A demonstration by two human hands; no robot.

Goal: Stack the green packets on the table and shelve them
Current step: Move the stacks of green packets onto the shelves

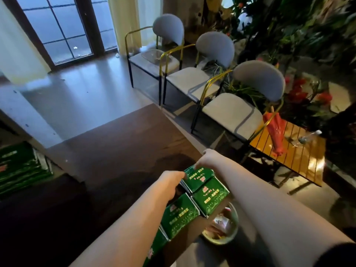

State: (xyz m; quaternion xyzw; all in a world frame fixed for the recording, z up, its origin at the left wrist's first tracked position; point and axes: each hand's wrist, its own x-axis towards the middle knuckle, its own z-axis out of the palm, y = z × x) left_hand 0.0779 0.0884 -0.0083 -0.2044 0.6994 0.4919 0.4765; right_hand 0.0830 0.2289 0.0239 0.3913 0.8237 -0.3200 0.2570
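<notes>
While both hands are on the same packet, the step in hand seems to be the gathering of the packets into one stack. Several green packets (180,214) lie side by side in a loose row on the dark table (125,143), from the bottom centre of the frame up toward the middle. The left hand (171,180) pinches the near left corner of the farthest packet (198,179). The right hand (210,158) curls its fingers over the far edge of it. Both hands are therefore narrow and hold this one packet. I cannot tell whether it is already clear of the table. Just below it in the frame, the second packet (211,196) lies close against it.

I judge the task to be at an early stage, because the packets in the row are not yet brought together. At the left edge of the frame a pile of green packets (17,168) lies on a lower surface, perhaps the shelf, but this is not sure.

The next move calls for lifting the held packet and setting it squarely upon its neighbour, edges aligned, so that the stack will not slide. A bowl (223,227) shows just beyond the right edge of the table, and a packet pushed that way could fall.
</notes>
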